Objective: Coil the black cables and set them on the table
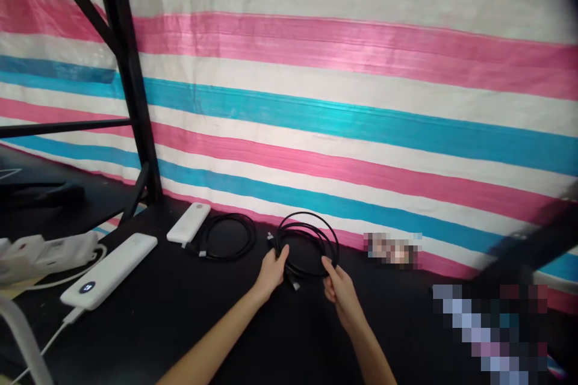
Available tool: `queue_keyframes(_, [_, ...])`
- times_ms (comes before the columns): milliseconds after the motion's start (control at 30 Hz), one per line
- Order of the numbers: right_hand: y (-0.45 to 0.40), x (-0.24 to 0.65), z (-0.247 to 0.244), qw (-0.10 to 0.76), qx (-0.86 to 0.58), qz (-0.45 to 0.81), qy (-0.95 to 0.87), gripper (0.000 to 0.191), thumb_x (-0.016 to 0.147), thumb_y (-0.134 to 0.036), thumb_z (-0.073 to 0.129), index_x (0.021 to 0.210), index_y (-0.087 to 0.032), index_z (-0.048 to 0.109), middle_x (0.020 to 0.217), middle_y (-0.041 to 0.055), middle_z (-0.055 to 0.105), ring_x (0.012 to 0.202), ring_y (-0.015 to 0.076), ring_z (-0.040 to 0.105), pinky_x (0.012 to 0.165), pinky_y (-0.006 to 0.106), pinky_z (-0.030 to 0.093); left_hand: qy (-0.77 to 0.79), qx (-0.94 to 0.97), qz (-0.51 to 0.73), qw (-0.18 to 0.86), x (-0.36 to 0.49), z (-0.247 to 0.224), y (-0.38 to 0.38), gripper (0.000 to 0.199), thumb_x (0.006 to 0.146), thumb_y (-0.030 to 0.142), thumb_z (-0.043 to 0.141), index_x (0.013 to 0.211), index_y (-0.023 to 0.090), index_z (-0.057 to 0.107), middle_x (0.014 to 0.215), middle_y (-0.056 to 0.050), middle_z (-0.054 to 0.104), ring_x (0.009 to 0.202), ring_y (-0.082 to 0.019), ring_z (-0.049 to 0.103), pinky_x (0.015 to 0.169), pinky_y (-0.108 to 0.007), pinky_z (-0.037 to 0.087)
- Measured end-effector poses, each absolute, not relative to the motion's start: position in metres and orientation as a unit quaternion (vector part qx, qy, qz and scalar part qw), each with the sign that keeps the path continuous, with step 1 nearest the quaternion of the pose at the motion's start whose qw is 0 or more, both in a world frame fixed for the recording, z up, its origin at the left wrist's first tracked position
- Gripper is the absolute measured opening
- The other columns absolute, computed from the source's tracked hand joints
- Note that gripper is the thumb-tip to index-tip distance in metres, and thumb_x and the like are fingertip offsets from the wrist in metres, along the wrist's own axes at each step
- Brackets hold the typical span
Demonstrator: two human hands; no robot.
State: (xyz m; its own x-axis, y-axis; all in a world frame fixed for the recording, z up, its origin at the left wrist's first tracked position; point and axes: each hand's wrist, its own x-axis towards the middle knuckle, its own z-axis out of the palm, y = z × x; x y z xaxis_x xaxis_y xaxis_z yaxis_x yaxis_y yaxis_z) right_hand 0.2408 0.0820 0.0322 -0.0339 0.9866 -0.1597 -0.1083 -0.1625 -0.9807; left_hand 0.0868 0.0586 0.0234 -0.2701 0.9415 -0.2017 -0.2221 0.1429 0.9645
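Between my two hands is a coiled black cable [308, 226] with metal-tipped plugs, one of them hanging low near the left side of the coil. My left hand [272, 272] pinches the coil's left side, thumb on top. On the right side of the loop, my right hand [339, 289] grips it with curled fingers. A second coiled black cable [247, 246] lies on the black table [280, 337] to the left, its plugs toward the left. Just beyond that coil sits a small white power bank [188, 222].
A larger white power bank [111, 271] with a lit display has a white cord plugged in at its near end. White power strips [49, 255] stand at the far left. Behind are a black metal post [130, 84] and a striped sheet [352, 114]. Blurred-out items lie right.
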Motion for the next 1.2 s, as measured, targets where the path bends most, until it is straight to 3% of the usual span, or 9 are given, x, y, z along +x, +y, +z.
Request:
queue_keyframes(133, [0.092,0.245,0.009,0.451,-0.546,0.554,-0.437,0.066,0.054,-0.048,0.073,0.105,-0.011,0.054,0.038,-0.0092,0.042,0.031,0.0072,0.039,0.029,0.015,0.025,0.569,0.358,0.508,0.539,0.083,0.01,0.064,0.047,0.076,0.056,0.05,0.095,0.014,0.045,0.04,0.011,0.042,0.028,-0.007,0.04,0.031,-0.018,0.02])
queue_keyframes(300, [0.09,0.25,0.003,0.468,-0.536,0.509,-0.485,0.082,0.056,-0.05,0.071,0.124,-0.014,0.044,0.045,-0.0076,0.049,0.035,0.0106,0.047,0.03,0.016,0.03,0.545,0.355,0.516,0.558,0.085,0.007,0.05,0.064,0.082,0.039,0.05,0.131,0.009,0.021,0.049,0.009,0.052,0.033,-0.008,0.05,0.033,-0.017,0.025])
queue_keyframes(533, [0.093,0.25,-0.002,0.483,-0.511,0.5,-0.505,0.101,0.061,-0.05,0.069,0.14,-0.012,0.02,0.054,-0.0046,0.057,0.034,0.0089,0.044,0.028,0.016,0.029,0.557,0.39,0.49,0.545,0.078,0.008,0.049,0.065,0.089,0.027,0.038,0.14,0.007,0.003,0.052,0.005,0.059,0.032,-0.008,0.05,0.034,-0.016,0.027])
queue_keyframes(633, [0.095,0.25,-0.006,0.483,-0.511,0.487,-0.518,0.098,0.064,-0.044,0.068,0.141,-0.011,0.017,0.055,-0.0045,0.058,0.034,0.0091,0.044,0.027,0.017,0.029,0.57,0.425,0.452,0.539,0.074,0.004,0.052,0.059,0.089,0.027,0.035,0.138,0.004,0.011,0.057,0.0,0.063,0.035,-0.01,0.053,0.035,-0.018,0.03])
queue_keyframes(733, [0.095,0.252,-0.007,0.483,-0.51,0.48,-0.526,0.098,0.065,-0.045,0.066,0.142,-0.008,0.017,0.055,-0.0044,0.058,0.034,0.009,0.043,0.027,0.018,0.03,0.621,0.485,0.407,0.462,0.065,0.007,0.054,0.04,0.089,0.03,0.032,0.118,0.007,0.046,0.062,-0.005,0.066,0.041,-0.013,0.057,0.041,-0.022,0.037])
queue_keyframes(800, [0.095,0.253,-0.007,0.483,-0.51,0.476,-0.529,0.101,0.065,-0.048,0.066,0.142,-0.006,0.015,0.053,-0.005,0.056,0.034,0.0091,0.043,0.027,0.018,0.029,0.658,0.498,0.409,0.39,0.055,0.013,0.053,0.035,0.088,0.031,0.033,0.098,0.011,0.059,0.066,-0.007,0.065,0.054,-0.016,0.061,0.054,-0.027,0.043])
queue_keyframes(900, [0.094,0.256,-0.005,0.494,-0.514,0.454,-0.534,0.099,0.066,-0.055,0.061,0.14,-0.006,0.018,0.046,-0.0074,0.052,0.032,0.0091,0.042,0.028,0.017,0.029,0.725,0.516,0.423,0.174,0.036,0.021,0.047,0.027,0.086,0.028,0.04,0.096,0.015,0.062,0.084,-0.009,0.064,0.089,-0.023,0.058,0.08,-0.035,0.04])
queue_keyframes(1000, [0.091,0.257,-0.003,0.513,-0.512,0.438,-0.532,0.094,0.065,-0.06,0.059,0.136,-0.007,0.028,0.044,-0.0082,0.05,0.031,0.0089,0.041,0.028,0.017,0.03,0.787,0.517,0.334,-0.053,0.02,0.016,0.04,0.029,0.082,0.025,0.047,0.108,0.014,0.057,0.106,-0.013,0.057,0.103,-0.028,0.048,0.086,-0.04,0.035])
queue_keyframes(1200, [0.079,0.257,-0.002,0.527,-0.491,0.41,-0.559,0.08,0.068,-0.058,0.057,0.128,-0.01,0.037,0.044,-0.0081,0.049,0.032,0.0088,0.04,0.031,0.017,0.029,0.804,0.55,0.21,-0.088,0.008,-0.005,0.022,0.027,0.088,0.029,0.039,0.097,0.012,0.058,0.096,-0.012,0.059,0.093,-0.026,0.052,0.081,-0.036,0.037])
